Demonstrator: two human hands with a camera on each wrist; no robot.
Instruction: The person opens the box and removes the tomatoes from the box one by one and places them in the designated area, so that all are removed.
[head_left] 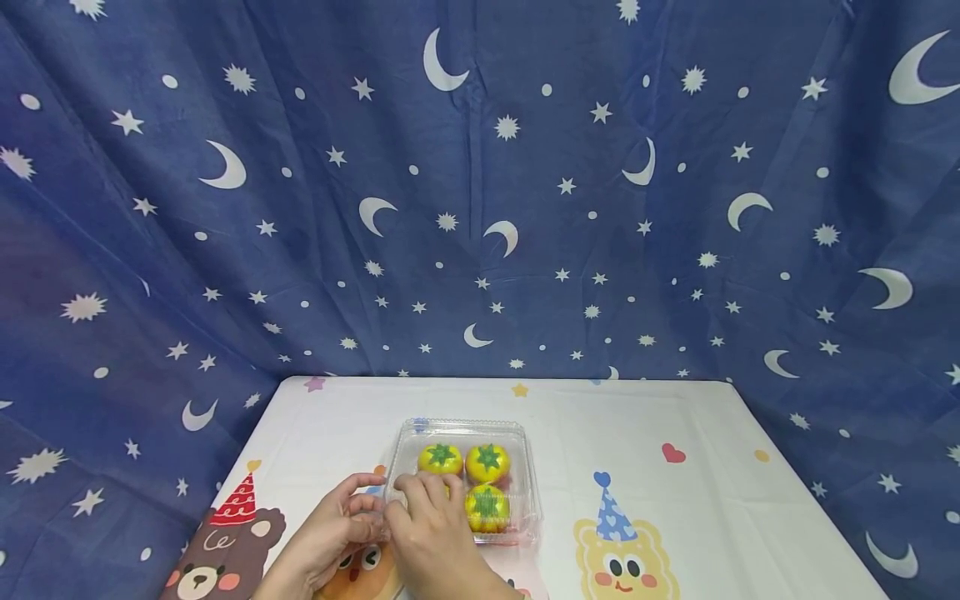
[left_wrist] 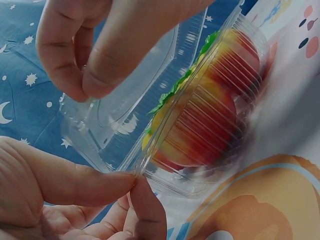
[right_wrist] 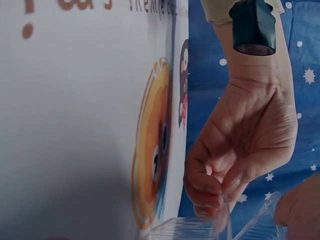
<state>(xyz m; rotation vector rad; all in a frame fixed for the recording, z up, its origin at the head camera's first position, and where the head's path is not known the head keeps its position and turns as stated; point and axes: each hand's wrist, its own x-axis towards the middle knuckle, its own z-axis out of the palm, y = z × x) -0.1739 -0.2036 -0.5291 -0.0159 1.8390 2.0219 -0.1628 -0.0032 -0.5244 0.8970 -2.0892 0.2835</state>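
Observation:
A clear plastic clamshell box (head_left: pixel 531 475) sits on the table with several round yellow-and-red fruits (head_left: pixel 487 461) in it, each topped with green leaves. Its lid (left_wrist: pixel 112 107) stands part-way raised over the base in the left wrist view. My left hand (head_left: pixel 330 529) pinches the rim at the base's near left corner between thumb and forefinger. Just above, my right hand (head_left: pixel 435 533) has thumb and fingertips together at the lid's edge, pinching it. That hand covers part of the box and one of the fruits in the head view.
A white tablecloth (head_left: pixel 720 500) printed with cartoon animals, hearts and stars covers the table. Behind it and along both sides hangs a blue curtain (head_left: pixel 480 183) with moons and stars. A dark wrist camera (right_wrist: pixel 254 27) is strapped on the left forearm.

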